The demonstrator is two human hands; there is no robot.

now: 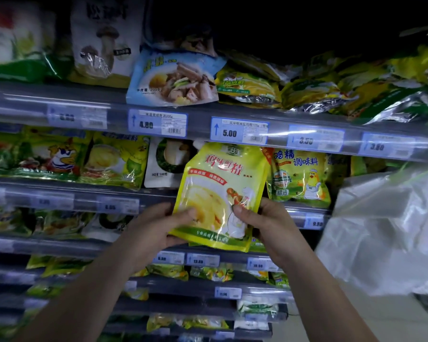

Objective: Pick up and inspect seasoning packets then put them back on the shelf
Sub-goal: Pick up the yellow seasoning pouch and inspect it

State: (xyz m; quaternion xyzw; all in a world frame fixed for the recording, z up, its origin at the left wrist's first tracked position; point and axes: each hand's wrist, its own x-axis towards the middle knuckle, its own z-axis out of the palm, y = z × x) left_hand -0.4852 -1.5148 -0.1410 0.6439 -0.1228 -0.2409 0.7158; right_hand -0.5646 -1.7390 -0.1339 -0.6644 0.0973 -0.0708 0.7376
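Observation:
A yellow seasoning packet (223,191) with red lettering and a cartoon chef is held upright in front of the shelves, its printed face toward me. My left hand (156,225) grips its lower left corner, thumb across the front. My right hand (267,220) grips its lower right edge, thumb on the front. The packet hangs in front of the second shelf (84,193), clear of the other packets.
Shelves carry many yellow and green seasoning packets. A blue soup packet (173,77) lies on the top shelf. A yellow chicken-essence packet (299,176) stands just right of the held one. A white plastic bag (386,230) bulges at the right. Price tags (239,130) line the shelf rails.

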